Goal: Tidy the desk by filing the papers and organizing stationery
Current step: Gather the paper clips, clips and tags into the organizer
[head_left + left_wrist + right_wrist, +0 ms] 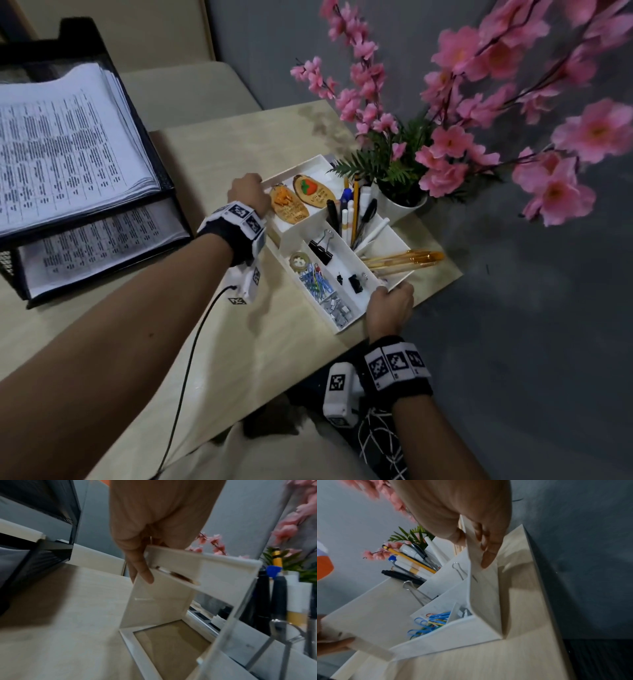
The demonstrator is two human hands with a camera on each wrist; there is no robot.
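Head view showed the organizer [346, 318] near the desk [281, 346] edge, left hand [248, 193] and right hand [390, 308] each pinching an end wall. Tilting or sliding it rightward could spill clips [317, 279] or topple pens [352, 212].

Dim light, motion-blurred wrist views, wide-angle edge distortion.

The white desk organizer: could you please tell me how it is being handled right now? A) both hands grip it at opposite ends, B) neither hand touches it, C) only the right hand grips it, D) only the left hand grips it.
A: the left hand grips the far corner of the white desk organizer by the keychain compartment, while the right hand grips its near end wall.
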